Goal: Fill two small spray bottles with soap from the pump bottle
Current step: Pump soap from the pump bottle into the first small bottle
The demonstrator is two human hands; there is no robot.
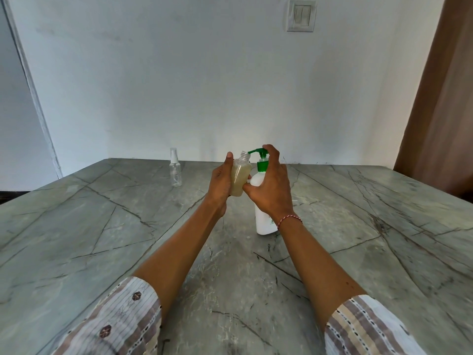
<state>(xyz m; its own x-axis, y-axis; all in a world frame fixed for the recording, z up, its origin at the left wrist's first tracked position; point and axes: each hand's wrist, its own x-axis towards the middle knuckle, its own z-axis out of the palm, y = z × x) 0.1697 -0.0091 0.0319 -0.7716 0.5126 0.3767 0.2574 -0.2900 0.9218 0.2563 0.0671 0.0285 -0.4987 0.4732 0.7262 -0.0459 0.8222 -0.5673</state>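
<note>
My left hand grips a small clear bottle with no cap, holding it upright above the table; it is mostly full of yellowish soap. Its threaded neck sits just under the green nozzle of the pump bottle, a white bottle standing on the table. My right hand wraps over the pump bottle, with fingers on top of the green pump head and the thumb against the bottle's shoulder. A second small spray bottle, clear, capped and apparently empty, stands at the back left.
The grey-green marble table runs to a white wall. A brown curtain hangs at the right, and a light switch is on the wall above. A small pale object lies behind my right wrist.
</note>
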